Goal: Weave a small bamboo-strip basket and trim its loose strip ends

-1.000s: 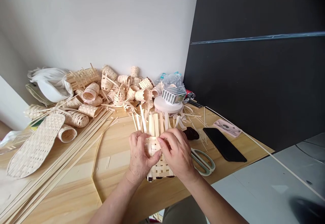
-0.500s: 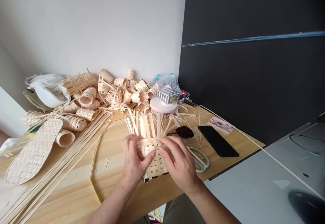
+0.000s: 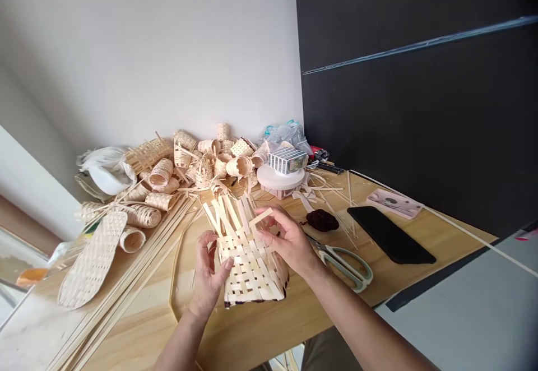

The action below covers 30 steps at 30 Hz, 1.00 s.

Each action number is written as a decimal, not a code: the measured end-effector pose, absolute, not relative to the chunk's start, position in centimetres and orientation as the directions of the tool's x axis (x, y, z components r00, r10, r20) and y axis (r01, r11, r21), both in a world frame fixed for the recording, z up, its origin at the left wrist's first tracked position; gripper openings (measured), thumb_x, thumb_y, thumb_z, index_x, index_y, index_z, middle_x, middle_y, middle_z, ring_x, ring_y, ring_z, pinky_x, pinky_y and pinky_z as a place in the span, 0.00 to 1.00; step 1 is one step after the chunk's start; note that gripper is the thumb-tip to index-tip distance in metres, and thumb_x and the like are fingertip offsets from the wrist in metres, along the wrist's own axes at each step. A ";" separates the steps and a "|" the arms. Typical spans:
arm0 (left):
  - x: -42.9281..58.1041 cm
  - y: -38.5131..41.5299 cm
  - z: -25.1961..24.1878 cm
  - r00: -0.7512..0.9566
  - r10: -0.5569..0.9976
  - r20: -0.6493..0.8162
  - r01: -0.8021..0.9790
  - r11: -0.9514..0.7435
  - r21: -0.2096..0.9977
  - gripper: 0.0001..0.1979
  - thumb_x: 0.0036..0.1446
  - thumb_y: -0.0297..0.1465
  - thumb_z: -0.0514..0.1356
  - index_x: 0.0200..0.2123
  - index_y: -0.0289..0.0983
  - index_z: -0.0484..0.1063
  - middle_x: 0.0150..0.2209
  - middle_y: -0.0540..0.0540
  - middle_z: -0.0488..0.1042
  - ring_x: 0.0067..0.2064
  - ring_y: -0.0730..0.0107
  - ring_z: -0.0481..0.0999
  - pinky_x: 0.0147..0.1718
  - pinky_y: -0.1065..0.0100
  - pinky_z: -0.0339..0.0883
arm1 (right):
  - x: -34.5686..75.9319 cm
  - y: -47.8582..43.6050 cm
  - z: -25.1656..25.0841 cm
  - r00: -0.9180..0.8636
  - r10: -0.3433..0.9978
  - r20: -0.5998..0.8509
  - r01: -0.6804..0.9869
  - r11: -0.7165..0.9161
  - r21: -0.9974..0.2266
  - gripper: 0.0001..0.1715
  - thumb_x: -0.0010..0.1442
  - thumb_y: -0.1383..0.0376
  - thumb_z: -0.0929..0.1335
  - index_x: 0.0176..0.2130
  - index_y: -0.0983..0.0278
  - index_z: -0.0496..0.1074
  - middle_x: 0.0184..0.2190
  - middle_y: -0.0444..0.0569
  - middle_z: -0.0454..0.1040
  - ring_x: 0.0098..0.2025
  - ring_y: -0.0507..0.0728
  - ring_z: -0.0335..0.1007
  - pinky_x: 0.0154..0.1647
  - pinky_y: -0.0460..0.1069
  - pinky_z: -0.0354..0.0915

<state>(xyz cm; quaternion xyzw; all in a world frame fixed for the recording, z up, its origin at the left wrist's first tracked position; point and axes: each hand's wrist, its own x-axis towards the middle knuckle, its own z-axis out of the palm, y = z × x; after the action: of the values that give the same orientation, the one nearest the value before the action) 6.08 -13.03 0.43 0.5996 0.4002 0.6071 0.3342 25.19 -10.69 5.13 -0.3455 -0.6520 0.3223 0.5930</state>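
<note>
Left grip (image 3: 210, 264) cups the basket (image 3: 252, 274), right grip (image 3: 291, 241) curled beside it.

Woven basket (image 3: 252, 276), one, between left hand (image 3: 210, 270) and right hand (image 3: 292, 239); scissors (image 3: 330, 252), beside the latter; dark bundle (image 3: 322, 220), beyond the scissors; black phone (image 3: 390, 235), farther right.

I work in what looks like a small basket-weaving workshop, set in the corner between a white wall (image 3: 168, 51) and a dark panel (image 3: 412, 124). Woven baskets (image 3: 204, 176) heap at the back of my wooden tabletop (image 3: 239, 326), long pale strips (image 3: 132, 276) run along my left, 1 pair of scissors (image 3: 332, 252) lies right, and a half-woven basket (image 3: 252, 276) stands before me.
</note>
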 end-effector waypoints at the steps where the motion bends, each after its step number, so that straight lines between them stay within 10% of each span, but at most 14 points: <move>1: 5.8 -12.9 0.3 -0.021 0.887 0.462 0.060 -0.460 0.886 0.22 0.50 0.39 0.61 0.47 0.41 0.60 0.51 0.41 0.61 0.54 0.55 0.64 0.52 0.55 0.61 | 24.7 -10.8 5.6 -0.065 0.833 0.550 0.030 0.552 -0.833 0.12 0.54 0.60 0.68 0.40 0.59 0.71 0.39 0.46 0.70 0.41 0.55 0.66 0.43 0.50 0.63; 9: 6.0 -13.6 1.2 -0.085 0.844 0.529 0.287 -0.487 0.825 0.23 0.55 0.36 0.58 0.53 0.41 0.57 0.55 0.41 0.60 0.60 0.57 0.57 0.58 0.51 0.52 | 22.5 -12.1 7.2 0.118 0.900 0.420 -0.016 0.425 -0.905 0.12 0.53 0.60 0.67 0.23 0.63 0.65 0.22 0.41 0.62 0.27 0.51 0.59 0.30 0.46 0.58; 15: 8.2 -14.8 3.6 0.062 0.703 0.709 0.641 -0.572 0.511 0.21 0.53 0.35 0.60 0.50 0.43 0.62 0.48 0.40 0.60 0.51 0.57 0.65 0.48 0.54 0.65 | 21.9 -12.5 6.8 0.139 0.867 0.479 -0.003 0.484 -0.875 0.11 0.54 0.63 0.67 0.23 0.63 0.64 0.25 0.41 0.60 0.28 0.51 0.58 0.31 0.46 0.57; 30: 8.7 -15.4 3.7 0.111 0.645 0.756 0.760 -0.545 0.353 0.24 0.54 0.37 0.58 0.54 0.41 0.60 0.52 0.37 0.60 0.53 0.53 0.64 0.46 0.54 0.66 | 21.9 -13.1 5.5 0.115 0.877 0.467 -0.059 0.475 -0.878 0.08 0.55 0.65 0.66 0.25 0.62 0.63 0.32 0.43 0.61 0.30 0.50 0.60 0.29 0.44 0.60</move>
<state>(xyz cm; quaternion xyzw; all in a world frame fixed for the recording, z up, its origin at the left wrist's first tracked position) 8.66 -15.43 3.73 0.7428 0.4728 0.4700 -0.0613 21.93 -13.12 5.52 -0.3652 -0.5599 0.3591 0.6513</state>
